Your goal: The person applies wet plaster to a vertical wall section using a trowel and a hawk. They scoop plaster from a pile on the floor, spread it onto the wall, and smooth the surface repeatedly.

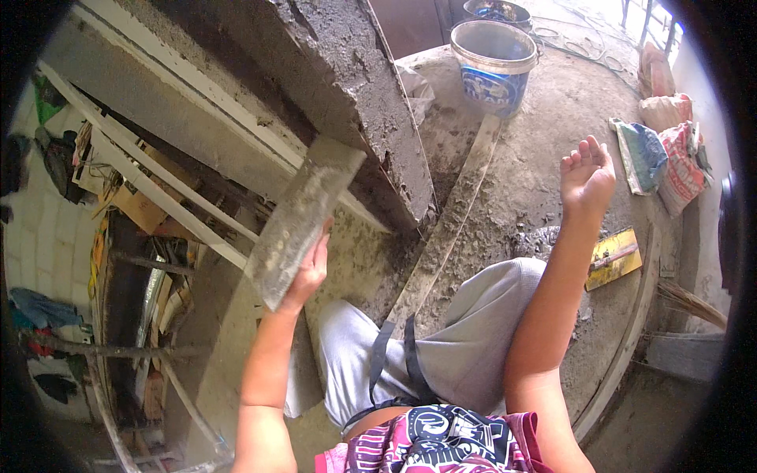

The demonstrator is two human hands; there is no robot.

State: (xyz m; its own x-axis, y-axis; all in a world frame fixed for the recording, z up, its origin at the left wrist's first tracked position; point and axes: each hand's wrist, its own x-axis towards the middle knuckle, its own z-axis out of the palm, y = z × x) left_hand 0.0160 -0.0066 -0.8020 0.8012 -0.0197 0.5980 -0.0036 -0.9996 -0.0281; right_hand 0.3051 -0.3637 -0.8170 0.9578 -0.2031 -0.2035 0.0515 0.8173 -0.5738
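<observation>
My left hand is closed on a plastering trowel, whose flat, grey, mortar-smeared blade faces up and hides the handle and most of the fingers. The blade's far end overlaps the lower part of a beam coated in rough wet mortar; whether they touch I cannot tell. My right hand is raised over the floor to the right, palm showing, fingers loosely bent and holding nothing. Below it, beside my forearm, a yellow float with a handle lies on the floor.
A long wooden board runs from my lap toward a blue plastic bucket, with another bucket behind. Sacks lie at the right wall. At left, below the ledge, are a railing and clutter. Mortar crumbs litter the floor.
</observation>
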